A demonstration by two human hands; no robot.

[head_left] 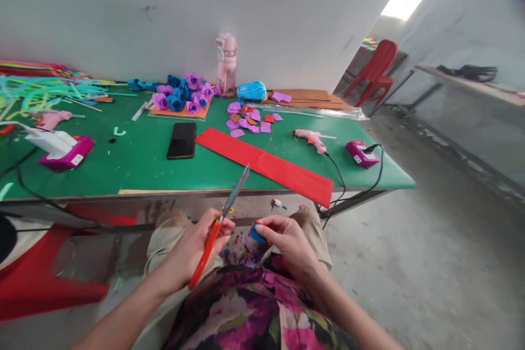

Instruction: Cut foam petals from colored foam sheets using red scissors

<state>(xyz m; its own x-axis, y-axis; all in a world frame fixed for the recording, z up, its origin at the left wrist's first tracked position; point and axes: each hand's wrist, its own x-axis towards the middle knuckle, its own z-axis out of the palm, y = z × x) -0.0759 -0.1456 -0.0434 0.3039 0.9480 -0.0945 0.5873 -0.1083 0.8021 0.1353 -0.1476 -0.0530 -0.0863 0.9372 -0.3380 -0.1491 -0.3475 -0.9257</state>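
Observation:
My left hand (pixel 205 240) is closed round the orange handles of a pair of scissors (pixel 234 195), whose blades point up toward the table edge. In my right hand (pixel 287 238) a small blue piece of paper (pixel 257 233) with a red edge is pinched between thumb and fingers. Both hands are over my lap, a short way apart. Beyond them a long red strip of crepe paper (pixel 270 164) lies slantwise on the table. Purple, brown and red cut petals (pixel 250 120) are scattered behind the strip.
The green table (pixel 139 169) holds a phone (pixel 181 141), purple and blue paper flowers (pixel 184 93), a pink bottle (pixel 227 65) and a pink glue gun (pixel 310 139). Its cord runs near a magenta power socket (pixel 363 153). Pipe cleaners (pixel 45 93) pile at left. Scraps litter the floor.

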